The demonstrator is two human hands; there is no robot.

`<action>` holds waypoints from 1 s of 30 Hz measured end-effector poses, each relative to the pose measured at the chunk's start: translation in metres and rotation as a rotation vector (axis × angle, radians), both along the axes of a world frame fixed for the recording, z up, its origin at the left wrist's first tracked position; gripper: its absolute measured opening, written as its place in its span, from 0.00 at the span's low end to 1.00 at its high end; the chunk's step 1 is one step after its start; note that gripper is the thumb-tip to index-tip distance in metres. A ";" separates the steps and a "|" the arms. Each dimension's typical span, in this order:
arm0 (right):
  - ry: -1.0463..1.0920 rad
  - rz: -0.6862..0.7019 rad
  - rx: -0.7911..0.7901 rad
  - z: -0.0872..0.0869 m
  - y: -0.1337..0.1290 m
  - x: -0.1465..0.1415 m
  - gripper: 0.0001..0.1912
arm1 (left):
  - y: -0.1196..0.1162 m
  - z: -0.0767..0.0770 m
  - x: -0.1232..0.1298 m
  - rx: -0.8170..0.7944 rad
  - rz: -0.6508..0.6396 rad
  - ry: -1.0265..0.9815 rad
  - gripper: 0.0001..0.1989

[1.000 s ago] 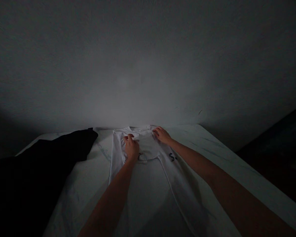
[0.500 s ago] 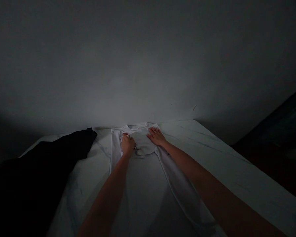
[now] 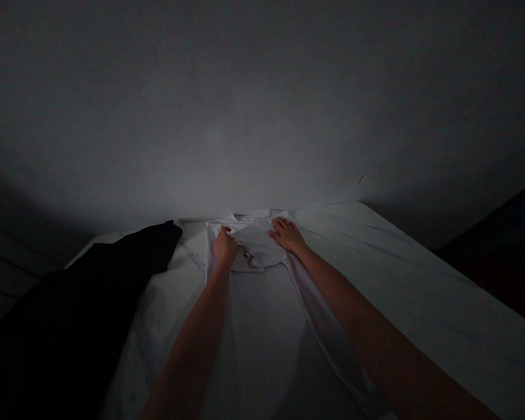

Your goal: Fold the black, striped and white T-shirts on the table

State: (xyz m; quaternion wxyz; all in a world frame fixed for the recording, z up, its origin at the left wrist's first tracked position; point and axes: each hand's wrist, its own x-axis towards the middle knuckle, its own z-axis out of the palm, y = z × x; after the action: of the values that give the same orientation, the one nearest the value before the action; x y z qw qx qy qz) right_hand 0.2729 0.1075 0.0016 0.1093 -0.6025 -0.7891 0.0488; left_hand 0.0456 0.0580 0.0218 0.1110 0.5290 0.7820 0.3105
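A white garment [image 3: 262,315] lies lengthwise on the marbled white table, its collar end near the wall and a folded part across its upper portion. My left hand [image 3: 225,245] is at the left of that folded part, fingers bent together on the cloth; whether cloth is pinched between them is hard to see in the dim light. My right hand [image 3: 287,234] rests flat on the upper right of the garment, fingers spread. A small dark print shows on the cloth between my hands.
Black clothing [image 3: 91,286] lies along the left side of the table [image 3: 376,251]. A grey wall [image 3: 245,105] rises behind the far edge. Something dark stands beyond the table at the right.
The view has shifted, so the table and garment appear slightly right and higher. My left hand's fingers have moved a little on the cloth, and more dark print shows. My right hand stays flat.
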 end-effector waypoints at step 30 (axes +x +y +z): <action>0.326 0.570 0.122 0.009 -0.087 -0.026 0.16 | -0.005 0.004 0.000 0.068 -0.046 -0.029 0.16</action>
State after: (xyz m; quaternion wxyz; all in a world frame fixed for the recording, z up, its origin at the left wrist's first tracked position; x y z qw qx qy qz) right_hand 0.2473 0.0202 0.0102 0.2518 -0.3341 -0.8995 0.1259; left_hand 0.0453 0.0526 0.0259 0.1114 0.5458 0.7568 0.3419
